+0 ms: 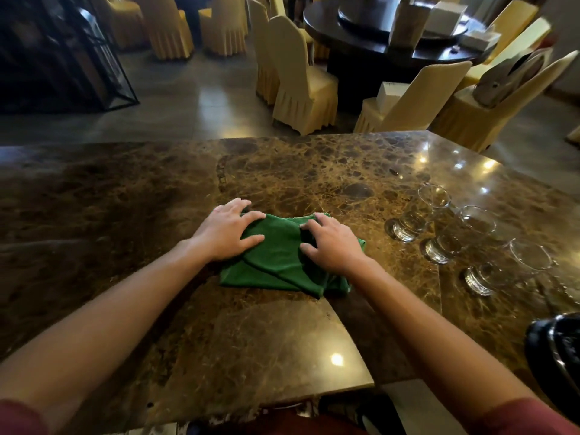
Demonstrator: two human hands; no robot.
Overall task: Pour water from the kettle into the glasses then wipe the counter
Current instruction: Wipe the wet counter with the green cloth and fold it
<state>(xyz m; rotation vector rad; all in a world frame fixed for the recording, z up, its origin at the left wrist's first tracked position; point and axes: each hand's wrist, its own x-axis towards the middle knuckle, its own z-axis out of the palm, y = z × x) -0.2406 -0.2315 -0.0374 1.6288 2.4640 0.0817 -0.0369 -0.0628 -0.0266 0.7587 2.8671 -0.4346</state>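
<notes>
A folded green cloth [277, 259] lies on the brown marble counter [157, 199] near its middle. My left hand [224, 233] presses flat on the cloth's left side with spread fingers. My right hand [331, 244] rests on the cloth's right side, its fingers bent with the tips on the fabric. To the right stand three clear glasses in a diagonal row: the far one [419, 215], the middle one [458, 235] and the near one [505, 266]. The black kettle [555, 346] is partly in view at the right edge.
Beyond the counter's far edge is a dining room with several yellow-covered chairs [298, 73] and a dark round table [392, 32] holding boxes. A dark cabinet [56, 58] stands at the far left. The counter's left half [94, 215] shows only marble.
</notes>
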